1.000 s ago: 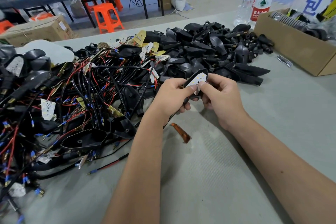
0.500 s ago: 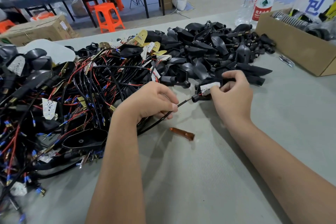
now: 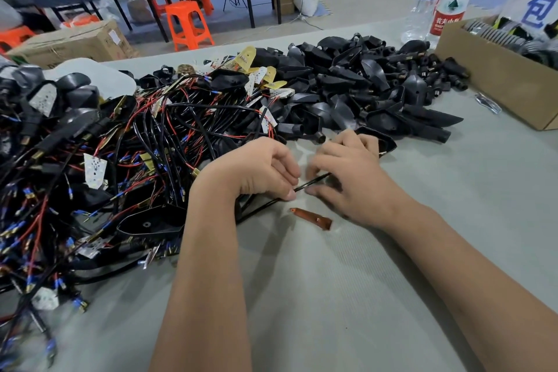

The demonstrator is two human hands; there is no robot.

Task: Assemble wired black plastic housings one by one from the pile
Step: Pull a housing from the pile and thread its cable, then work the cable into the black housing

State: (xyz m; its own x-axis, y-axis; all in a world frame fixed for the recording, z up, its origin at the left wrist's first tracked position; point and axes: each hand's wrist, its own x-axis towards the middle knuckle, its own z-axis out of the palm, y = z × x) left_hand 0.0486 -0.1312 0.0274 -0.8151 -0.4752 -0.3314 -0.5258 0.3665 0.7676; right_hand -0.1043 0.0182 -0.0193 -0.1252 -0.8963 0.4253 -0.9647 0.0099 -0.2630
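Note:
My left hand [image 3: 259, 170] pinches a thin black sheathed wire [image 3: 312, 181] at the near edge of the wired pile. My right hand [image 3: 347, 178] lies over a black plastic housing [image 3: 382, 140], fingers curled round it and touching the wire's far end; most of that housing is hidden beneath the hand. To the left sprawls a tangle of red and black wires with white LED boards and housings [image 3: 120, 160]. Behind my hands lies a heap of empty black housings [image 3: 362, 87].
A small brown plastic piece [image 3: 312, 217] lies on the grey mat just below my hands. A cardboard box [image 3: 495, 84] of parts stands at the right, with two water bottles [image 3: 434, 0] behind it. Orange stools [image 3: 188, 26] and another table are in the background.
Both hands have come down toward the mat and closer together. My right hand brought the housing down from in front of the heap; my left hand slid along the wire toward it.

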